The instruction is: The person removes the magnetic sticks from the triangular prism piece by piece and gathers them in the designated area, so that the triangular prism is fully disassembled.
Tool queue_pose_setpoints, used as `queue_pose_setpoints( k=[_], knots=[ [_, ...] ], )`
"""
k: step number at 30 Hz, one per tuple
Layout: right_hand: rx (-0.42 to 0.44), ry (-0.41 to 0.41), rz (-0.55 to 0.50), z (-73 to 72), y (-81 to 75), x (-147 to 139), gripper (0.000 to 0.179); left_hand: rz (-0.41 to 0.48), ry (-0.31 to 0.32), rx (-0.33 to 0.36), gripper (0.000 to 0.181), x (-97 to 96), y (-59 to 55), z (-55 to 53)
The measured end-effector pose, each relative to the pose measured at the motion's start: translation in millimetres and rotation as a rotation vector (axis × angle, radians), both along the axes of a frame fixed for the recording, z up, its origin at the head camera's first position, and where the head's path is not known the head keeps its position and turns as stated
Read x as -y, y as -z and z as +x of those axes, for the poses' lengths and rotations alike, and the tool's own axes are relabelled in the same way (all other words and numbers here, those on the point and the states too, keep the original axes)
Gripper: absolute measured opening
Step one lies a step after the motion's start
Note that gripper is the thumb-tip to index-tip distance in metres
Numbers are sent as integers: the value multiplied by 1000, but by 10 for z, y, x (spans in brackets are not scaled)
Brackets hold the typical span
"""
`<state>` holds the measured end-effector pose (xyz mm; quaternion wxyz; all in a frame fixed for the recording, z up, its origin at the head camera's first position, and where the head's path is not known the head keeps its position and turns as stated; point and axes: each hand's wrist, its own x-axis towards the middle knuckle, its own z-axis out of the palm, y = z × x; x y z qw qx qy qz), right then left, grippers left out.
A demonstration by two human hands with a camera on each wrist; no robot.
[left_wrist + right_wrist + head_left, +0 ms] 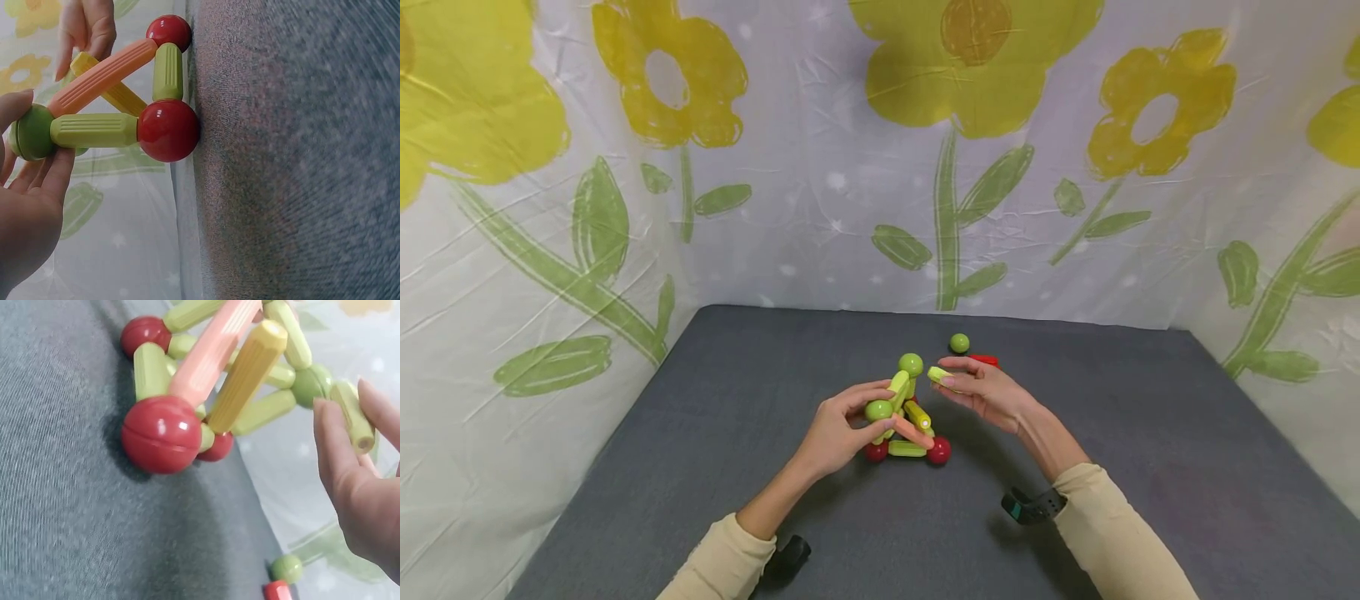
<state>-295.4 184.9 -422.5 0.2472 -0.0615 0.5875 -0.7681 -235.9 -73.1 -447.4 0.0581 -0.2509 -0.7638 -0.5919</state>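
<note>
A frame of ball joints and ribbed magnetic-style rods stands on the grey surface, with red balls [938, 450] at its base. My left hand [842, 423] grips a raised green ball [878, 410], thumb on the near side. From that ball an orange rod [103, 78] and a light green rod [94, 130] slope to red balls [169, 130]. A yellow rod [250, 375] juts up inside the frame with one end free. My right hand [988, 393] pinches a short light green rod [354, 417], its far end right at the second raised green ball [312, 386].
Behind the frame, a loose green ball [959, 342] and a red rod [984, 360] lie on the grey tabletop [1120, 433]. A flower-printed cloth [805, 208] hangs around the back and sides.
</note>
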Motion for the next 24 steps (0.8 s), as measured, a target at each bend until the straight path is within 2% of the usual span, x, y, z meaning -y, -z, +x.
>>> queue_pose_setpoints(
  k=[4,9,11,19,24],
  knots=[
    [6,27,-15,-12,47,-40,45,-9,-5,0,36,-2,-1,4],
    [-31,77,108,-19,102,-72,49,-9,-6,-5,36,-1,-8,14],
    [-35,93,123,-23,116,-84,51,-8,-6,-6,36,0,-8,16],
    [71,171,-37,-32,149,-113,55,-20,-11,6,36,3,-8,15],
    [88,172,26,-38,206,-137,56,-22,-13,9,35,4,4,11]
  ],
)
